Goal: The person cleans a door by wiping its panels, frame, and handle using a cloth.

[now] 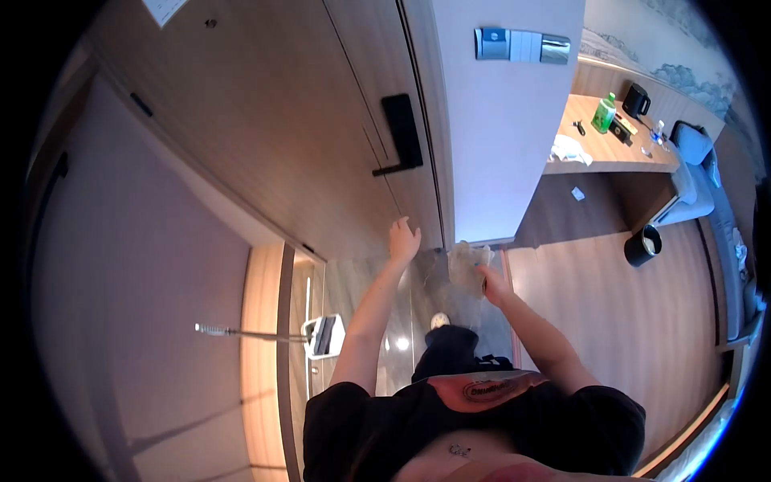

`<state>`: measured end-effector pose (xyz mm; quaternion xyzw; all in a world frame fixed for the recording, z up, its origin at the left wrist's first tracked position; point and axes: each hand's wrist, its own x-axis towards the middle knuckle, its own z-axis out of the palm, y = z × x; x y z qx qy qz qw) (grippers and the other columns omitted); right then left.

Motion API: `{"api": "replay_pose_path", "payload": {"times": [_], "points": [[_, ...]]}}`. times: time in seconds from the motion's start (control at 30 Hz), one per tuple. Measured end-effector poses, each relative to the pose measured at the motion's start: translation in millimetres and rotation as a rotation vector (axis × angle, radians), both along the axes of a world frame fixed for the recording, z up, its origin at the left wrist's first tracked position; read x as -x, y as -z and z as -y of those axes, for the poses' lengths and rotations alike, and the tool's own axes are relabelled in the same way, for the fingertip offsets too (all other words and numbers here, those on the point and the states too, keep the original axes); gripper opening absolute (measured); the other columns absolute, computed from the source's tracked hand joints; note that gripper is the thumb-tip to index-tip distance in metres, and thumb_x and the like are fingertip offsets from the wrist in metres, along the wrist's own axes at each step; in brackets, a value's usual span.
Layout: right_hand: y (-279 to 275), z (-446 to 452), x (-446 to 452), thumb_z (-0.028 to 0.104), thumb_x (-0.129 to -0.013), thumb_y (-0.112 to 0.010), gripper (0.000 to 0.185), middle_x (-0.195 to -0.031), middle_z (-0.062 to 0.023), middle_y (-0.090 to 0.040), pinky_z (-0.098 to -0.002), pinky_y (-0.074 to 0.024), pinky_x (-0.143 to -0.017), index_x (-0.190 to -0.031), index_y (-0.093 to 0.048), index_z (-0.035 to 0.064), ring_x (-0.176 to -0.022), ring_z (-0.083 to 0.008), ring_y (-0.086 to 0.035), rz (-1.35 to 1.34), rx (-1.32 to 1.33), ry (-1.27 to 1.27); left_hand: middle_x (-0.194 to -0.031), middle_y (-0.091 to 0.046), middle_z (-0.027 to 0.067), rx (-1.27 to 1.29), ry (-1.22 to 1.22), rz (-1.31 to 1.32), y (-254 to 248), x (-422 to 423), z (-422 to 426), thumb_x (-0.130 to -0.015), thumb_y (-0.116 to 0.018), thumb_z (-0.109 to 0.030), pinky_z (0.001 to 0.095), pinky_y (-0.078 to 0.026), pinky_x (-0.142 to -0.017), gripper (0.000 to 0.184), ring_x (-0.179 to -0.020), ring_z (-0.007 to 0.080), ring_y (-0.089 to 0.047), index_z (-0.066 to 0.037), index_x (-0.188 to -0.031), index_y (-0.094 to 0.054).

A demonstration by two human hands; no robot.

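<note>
My left hand (404, 241) is raised in front of the wooden door (289, 120), below its black handle and lock plate (402, 132). Its fingers are apart and hold nothing; whether they touch the door I cannot tell. In my right hand (496, 287) is a crumpled, pale beige cloth (468, 269), gripped at its right side and hanging over the floor near the foot of the white wall. Part of the fingers is hidden by the cloth.
A dustpan (324, 336) with a long handle stands at the left. To the right are a desk (578, 116) with a green bottle (603, 114) and black kettle (637, 100), a black waste bin (642, 247) on the wooden floor, and a grey sofa (717, 241).
</note>
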<state>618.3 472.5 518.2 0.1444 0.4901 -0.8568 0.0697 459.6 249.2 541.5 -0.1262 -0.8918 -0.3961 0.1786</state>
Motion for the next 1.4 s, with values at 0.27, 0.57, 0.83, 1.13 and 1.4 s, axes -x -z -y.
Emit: {"api": "replay_pose_path", "payload": {"times": [0.27, 0.57, 0.83, 1.13, 1.4], "points": [[-24, 9, 164, 0.019, -0.087, -0.051, 0.035, -0.110, -0.0099, -0.059, -0.0343, -0.0454, -0.088, -0.117, -0.050, -0.0003, -0.101, -0.0213, -0.057, -0.044, -0.013, 0.003, -0.124, -0.044, 0.0212, 0.377, -0.001, -0.157, -52, 220, -12, -0.071, -0.069, -0.030, 0.0440, -0.030, -0.102, 0.064, -0.121, 0.0371, -0.036, 0.001, -0.121, -0.042], [8, -5, 220, 0.017, -0.087, -0.051, 0.033, -0.106, -0.0114, -0.060, -0.0362, -0.0503, -0.079, -0.114, -0.051, -0.0021, -0.094, -0.0226, -0.060, 0.059, 0.072, 0.116, -0.122, -0.044, 0.0199, 0.275, 0.207, 0.264, 34, 287, -33, -0.067, -0.073, -0.038, 0.0425, -0.028, -0.101, 0.074, -0.119, 0.0348, -0.038, 0.001, -0.121, -0.039], [9, -13, 223, 0.018, -0.087, -0.051, 0.033, -0.101, -0.0101, -0.061, -0.0346, -0.0512, -0.074, -0.114, -0.051, -0.0007, -0.089, -0.0210, -0.061, 0.125, 0.080, 0.001, -0.116, -0.048, 0.0218, 0.147, 0.202, 0.311, 33, 265, -39, -0.067, -0.072, -0.035, 0.0413, -0.039, -0.093, 0.069, -0.112, 0.0361, -0.045, 0.001, -0.117, -0.040], [-1, -68, 220, 0.018, -0.084, -0.053, 0.030, -0.097, -0.0077, -0.062, -0.0300, -0.0484, -0.072, -0.109, -0.056, 0.0019, -0.085, -0.0173, -0.060, 0.130, -0.113, -0.240, -0.109, -0.055, 0.0195, 0.268, 0.142, 0.331, 62, 200, -17, -0.069, -0.071, -0.029, 0.0421, -0.042, -0.088, 0.060, -0.106, 0.0363, -0.050, -0.002, -0.114, -0.043], [13, -96, 240, 0.018, -0.084, -0.051, 0.031, -0.098, -0.0083, -0.063, -0.0332, -0.0484, -0.077, -0.109, -0.056, 0.0004, -0.090, -0.0205, -0.061, 0.106, -0.264, -0.421, -0.116, -0.051, 0.0167, 0.800, 0.032, 0.334, 24, 123, 2, -0.068, -0.070, -0.031, 0.0429, -0.030, -0.101, 0.059, -0.116, 0.0325, -0.043, -0.002, -0.113, -0.047]]}}
